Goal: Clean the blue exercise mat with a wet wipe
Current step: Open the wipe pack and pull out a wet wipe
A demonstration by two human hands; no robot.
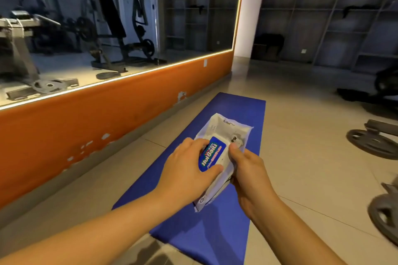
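Head view. Shows a long blue foam exercise mat (215, 232) flat on the pale tiled floor (301, 157), running away from the camera alongside an orange wall band (86, 125) beneath a wide wall mirror (107, 28).

Over the mat's middle, shows a white soft plastic wet-wipe pack (224, 129) with a blue printed lid flap (213, 155), tilted and held between both hands. Cannot tell whether its lower end touches the mat.

Left grip (187, 168): curled over the flap, fingers at its far edge, thumb pressed on its near edge, pinching it. Cannot tell whether the flap is lifted or flat.

Right grip (247, 170): wrapped round the pack's right side, thumb pointing up beside the flap's far corner, fingers hidden under the pack.

To the right, well apart from the mat, shows two dark round metal weight plates (370, 144) (385, 217) on the floor, both blurred. Farther back, shows a white square pillar (252, 6) and dark open shelving (333, 17) along the wall.
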